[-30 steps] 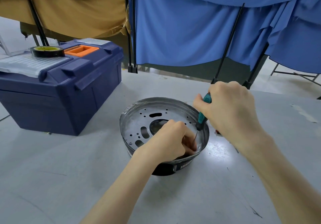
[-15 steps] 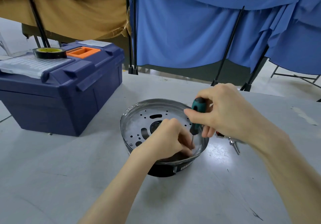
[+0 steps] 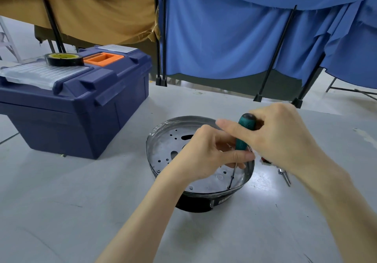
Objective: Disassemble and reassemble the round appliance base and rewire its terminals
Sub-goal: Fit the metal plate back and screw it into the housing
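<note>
My left hand (image 3: 204,156) has climbed to pinch the screwdriver (image 3: 242,136) under my gripping right hand (image 3: 285,140); its tip now seats in the base (image 3: 161,138), ready for turning.

The place was a makeshift workshop with a repair bench. A navy plastic toolbox (image 3: 67,120) sat on a scuffed grey worktable (image 3: 61,211). A roll of black electrical tape (image 3: 64,59) lay on the toolbox lid beside an orange inset (image 3: 103,58). To the right of the toolbox, a green-handled screwdriver (image 3: 242,134) was held over the table. Behind the toolbox hung tan cloth (image 3: 91,12), and further right blue cloth (image 3: 224,38), both draped on black poles (image 3: 273,54) as screens.
</note>
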`<state>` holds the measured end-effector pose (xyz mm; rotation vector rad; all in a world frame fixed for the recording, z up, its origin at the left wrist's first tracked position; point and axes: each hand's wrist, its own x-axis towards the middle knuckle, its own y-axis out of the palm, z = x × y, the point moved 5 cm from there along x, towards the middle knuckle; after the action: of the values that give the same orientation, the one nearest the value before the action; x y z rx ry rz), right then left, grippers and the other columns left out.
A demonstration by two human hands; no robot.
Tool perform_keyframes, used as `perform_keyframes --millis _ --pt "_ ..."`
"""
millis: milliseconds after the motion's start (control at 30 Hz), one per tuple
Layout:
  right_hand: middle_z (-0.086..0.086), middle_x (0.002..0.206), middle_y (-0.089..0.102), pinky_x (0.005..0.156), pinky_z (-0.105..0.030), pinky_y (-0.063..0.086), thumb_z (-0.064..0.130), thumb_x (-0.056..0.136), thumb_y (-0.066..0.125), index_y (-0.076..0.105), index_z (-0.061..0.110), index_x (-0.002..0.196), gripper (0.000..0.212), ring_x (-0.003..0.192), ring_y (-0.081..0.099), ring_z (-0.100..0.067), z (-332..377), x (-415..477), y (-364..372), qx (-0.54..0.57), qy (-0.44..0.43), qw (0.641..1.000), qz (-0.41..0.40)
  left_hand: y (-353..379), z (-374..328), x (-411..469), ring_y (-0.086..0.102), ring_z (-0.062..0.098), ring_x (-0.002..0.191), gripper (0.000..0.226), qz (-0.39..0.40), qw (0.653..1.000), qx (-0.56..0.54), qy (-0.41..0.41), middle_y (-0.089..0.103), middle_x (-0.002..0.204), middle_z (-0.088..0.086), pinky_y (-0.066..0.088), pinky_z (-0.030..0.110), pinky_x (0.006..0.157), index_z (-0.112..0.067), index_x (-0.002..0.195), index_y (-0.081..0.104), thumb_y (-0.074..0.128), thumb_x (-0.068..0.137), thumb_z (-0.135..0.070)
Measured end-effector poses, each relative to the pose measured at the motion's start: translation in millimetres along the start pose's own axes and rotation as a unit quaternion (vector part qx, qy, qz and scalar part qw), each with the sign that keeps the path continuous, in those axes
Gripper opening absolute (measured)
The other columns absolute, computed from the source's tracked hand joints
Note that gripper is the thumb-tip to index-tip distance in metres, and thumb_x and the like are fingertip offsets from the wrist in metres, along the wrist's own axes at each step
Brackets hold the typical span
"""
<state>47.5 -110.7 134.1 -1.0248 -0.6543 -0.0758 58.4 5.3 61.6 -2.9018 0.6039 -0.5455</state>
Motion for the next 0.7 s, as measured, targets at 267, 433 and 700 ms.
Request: perform_keyframes --millis 267,433,700 --pt "-0.006 0.041 0.029 0.043 -0.038 0.038 0.025 0.088 0.060 0.047 0.007 0.051 0.043 0.044 0.029 -0.030 17 -4 3 -0.088 -0.084 0.988 -0.096 6 5 0 0.074 0.024 0.084 0.012 0.081 0.995 -0.058 -0.007 0.075 0.086 0.005 0.058 0.030 0.081 0.002 0.100 0.070 0.065 0.091 -0.005" --pt "-0.006 0.042 0.022 0.047 -0.025 0.022 0.031 0.093 0.057 0.039 0.010 0.050 0.051 0.040 0.028 -0.030 20 -11 3 -0.165 -0.027 0.971 -0.171 7 4 -3 0.074 0.023 0.086 0.013 0.088 0.991 -0.100 -0.019 0.074 0.092 0.010 0.056 0.024 0.079 -0.008 0.100 0.071 0.062 0.093 -0.003" --pt "0.004 0.051 0.050 0.052 -0.032 0.036 0.060 0.085 0.043 0.055 0.018 0.062 0.049 0.054 0.052 -0.021 1 -1 1 -0.095 0.006 0.995 0.007 12 9 6 0.073 0.035 0.077 0.013 0.052 0.990 -0.117 -0.054 0.073 0.081 0.010 0.060 0.038 0.079 0.010 0.100 0.067 0.060 0.089 0.006"
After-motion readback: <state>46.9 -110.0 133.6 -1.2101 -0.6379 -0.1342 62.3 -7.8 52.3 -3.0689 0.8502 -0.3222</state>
